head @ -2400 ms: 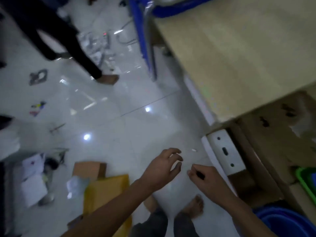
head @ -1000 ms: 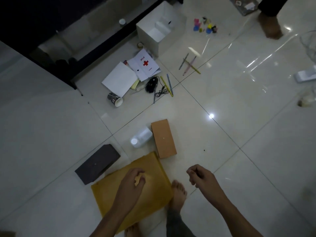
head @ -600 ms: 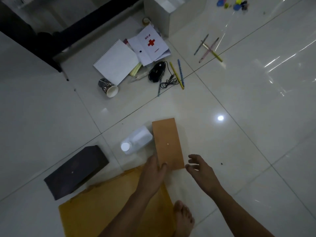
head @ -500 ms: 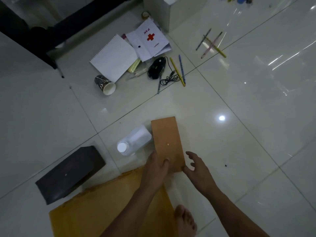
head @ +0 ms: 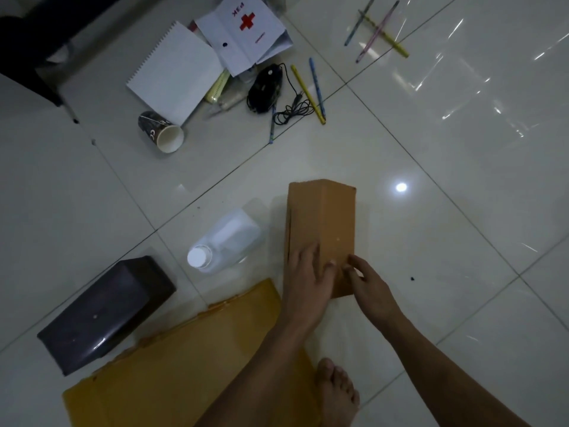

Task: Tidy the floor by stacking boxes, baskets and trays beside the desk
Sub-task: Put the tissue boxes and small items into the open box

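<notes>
Near end of cardboard box (head: 323, 223) hidden under left hand (head: 309, 282) and right hand (head: 368, 280); contact on its underside not visible. Yellow box (head: 160, 377) cut off by bottom edge, partly behind left forearm. First-aid folder (head: 243, 32) and pencils (head: 380, 29) clipped at top edge. Folder's small print unreadable. Items under notepad (head: 177, 73) mostly hidden.

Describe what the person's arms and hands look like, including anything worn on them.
Both forearms are bare as far as the view reaches: no sleeves, no gloves. The left hand and right hand show no rings, watch or wristband that I can make out, though the picture is dim. The fingernails look short and unpainted.
</notes>
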`<state>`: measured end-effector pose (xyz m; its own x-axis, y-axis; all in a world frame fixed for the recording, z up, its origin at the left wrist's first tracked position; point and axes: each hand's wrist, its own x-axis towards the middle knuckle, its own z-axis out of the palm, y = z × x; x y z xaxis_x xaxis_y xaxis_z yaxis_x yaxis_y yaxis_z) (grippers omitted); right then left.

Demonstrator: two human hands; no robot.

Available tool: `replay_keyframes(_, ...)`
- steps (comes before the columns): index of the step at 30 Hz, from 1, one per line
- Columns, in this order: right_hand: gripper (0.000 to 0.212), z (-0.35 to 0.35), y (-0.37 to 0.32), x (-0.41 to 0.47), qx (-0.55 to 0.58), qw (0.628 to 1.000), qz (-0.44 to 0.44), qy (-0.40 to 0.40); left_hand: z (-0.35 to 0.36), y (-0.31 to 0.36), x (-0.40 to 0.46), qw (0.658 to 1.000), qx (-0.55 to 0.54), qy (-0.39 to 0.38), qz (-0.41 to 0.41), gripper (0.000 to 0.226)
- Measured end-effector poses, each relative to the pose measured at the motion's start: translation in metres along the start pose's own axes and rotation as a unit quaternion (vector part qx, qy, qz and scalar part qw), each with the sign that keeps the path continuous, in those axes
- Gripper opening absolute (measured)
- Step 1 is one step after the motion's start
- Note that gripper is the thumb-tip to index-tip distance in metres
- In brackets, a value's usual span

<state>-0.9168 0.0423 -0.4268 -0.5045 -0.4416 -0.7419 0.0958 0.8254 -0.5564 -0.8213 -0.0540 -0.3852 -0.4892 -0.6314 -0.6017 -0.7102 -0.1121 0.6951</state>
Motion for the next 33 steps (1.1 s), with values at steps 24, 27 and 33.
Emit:
replay_keyframes(24, 0.109, -0.033, -0.004, -0.076, 0.345, 0.934, 0.055, 0.081, -0.018, 0.041, -0.04, 0.971, 0.036, -0.236, 0.022, 0.043)
replay_keyframes(27, 0.129, -0.044, -0.011, -0.118, 0.414, 0.899, 0.054, 0.132, -0.027, 0.077, -0.077, 0.955, 0.097, -0.266, 0.085, 0.042)
replay_keyframes(33, 0.132, -0.062, -0.014, -0.232, 0.475, 0.85, 0.043, 0.224, -0.05, 0.135, -0.168, 0.905, 0.167, -0.35, 0.176, 0.039)
